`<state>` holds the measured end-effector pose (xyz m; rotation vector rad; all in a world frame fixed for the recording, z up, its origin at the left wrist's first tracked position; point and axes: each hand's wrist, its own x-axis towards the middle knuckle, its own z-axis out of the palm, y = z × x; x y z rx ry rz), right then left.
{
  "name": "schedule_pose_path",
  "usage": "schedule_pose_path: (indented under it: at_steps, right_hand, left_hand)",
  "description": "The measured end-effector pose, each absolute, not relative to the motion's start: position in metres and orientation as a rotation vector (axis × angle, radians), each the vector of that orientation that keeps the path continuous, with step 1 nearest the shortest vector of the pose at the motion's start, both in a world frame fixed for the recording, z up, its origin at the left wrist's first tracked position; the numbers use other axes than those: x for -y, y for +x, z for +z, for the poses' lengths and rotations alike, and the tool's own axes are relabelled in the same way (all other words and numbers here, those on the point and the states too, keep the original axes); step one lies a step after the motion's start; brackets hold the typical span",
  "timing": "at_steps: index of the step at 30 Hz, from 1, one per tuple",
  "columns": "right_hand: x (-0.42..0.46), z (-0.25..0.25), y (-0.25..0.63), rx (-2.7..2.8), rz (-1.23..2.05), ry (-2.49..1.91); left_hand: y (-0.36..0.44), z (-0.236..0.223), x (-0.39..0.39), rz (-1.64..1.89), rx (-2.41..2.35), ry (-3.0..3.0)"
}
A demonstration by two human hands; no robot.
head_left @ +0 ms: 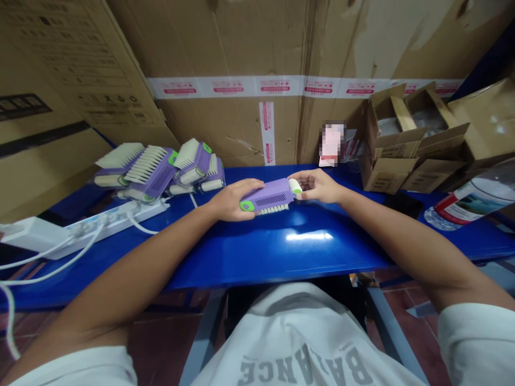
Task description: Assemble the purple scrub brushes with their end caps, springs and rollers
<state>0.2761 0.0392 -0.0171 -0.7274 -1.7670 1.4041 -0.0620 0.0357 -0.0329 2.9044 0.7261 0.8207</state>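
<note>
Above the blue table, my left hand is wrapped round one end of a purple brush. The brush has a slotted side, a green button and pale bristles pointing down. At its right end sits a small white rounded piece with a green edge, pinched by the fingers of my right hand. Whether this piece is joined to the brush I cannot tell. Several similar purple brushes lie piled at the left, bristles up.
A white power strip with plugged-in cables lies at the left of the blue table. Open cardboard boxes and a large clear bottle stand at the right. A cardboard wall closes off the back.
</note>
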Motion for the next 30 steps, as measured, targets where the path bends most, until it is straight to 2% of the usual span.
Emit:
schedule_pose_path:
  at_steps: [7,17,30]
  right_hand:
    - [-0.038,-0.014,0.277,1.794,1.376,-0.681]
    - [-0.045,-0.023,0.281,1.746,1.526,-0.693]
    - [-0.046,-0.026,0.281,1.633,1.607,-0.658]
  left_hand:
    - [-0.062,-0.035,-0.036,0.895,-0.649,2.961]
    - [-0.059,-0.028,-0.035,0.744,-0.838,2.856]
    - [-0.058,-0.025,-0.034,0.714,-0.91,2.775]
